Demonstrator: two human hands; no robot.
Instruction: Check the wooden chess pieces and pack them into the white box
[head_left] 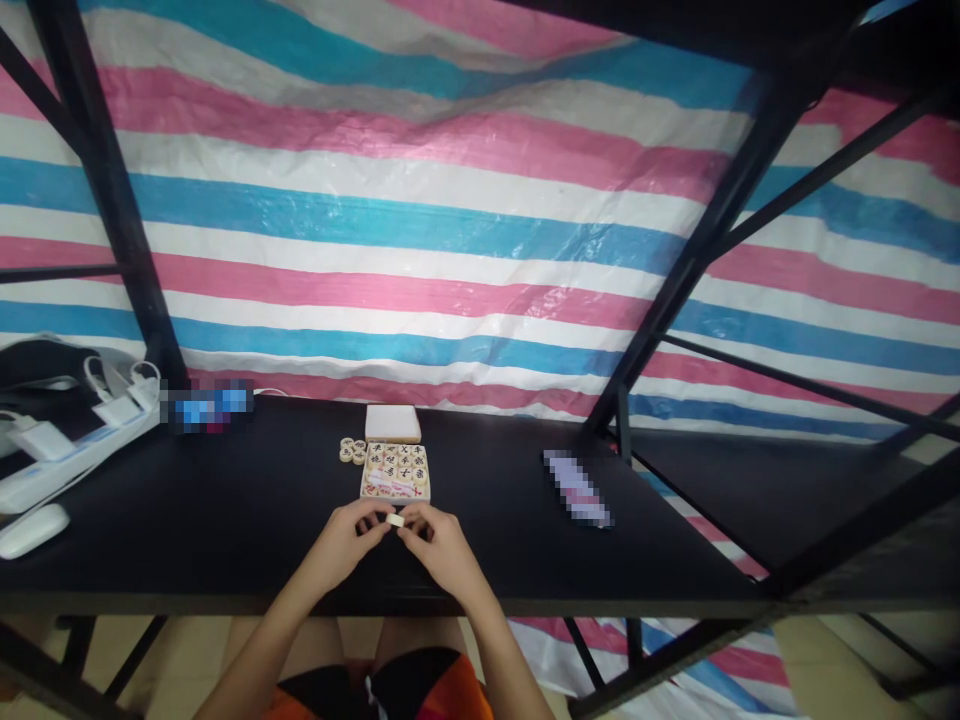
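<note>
Just nearer the viewer than an open box [363,489] of character-marked pieces, the left hand [358,532] and right hand [429,536] pinch one small pale disc [395,520] between their fingertips, over a black tabletop [225,520]. Its narrow edge offers little grip, so uneven finger pressure could make it slip. A wide left-hand reach might scatter the loose pieces [346,455] left of the box.
</note>
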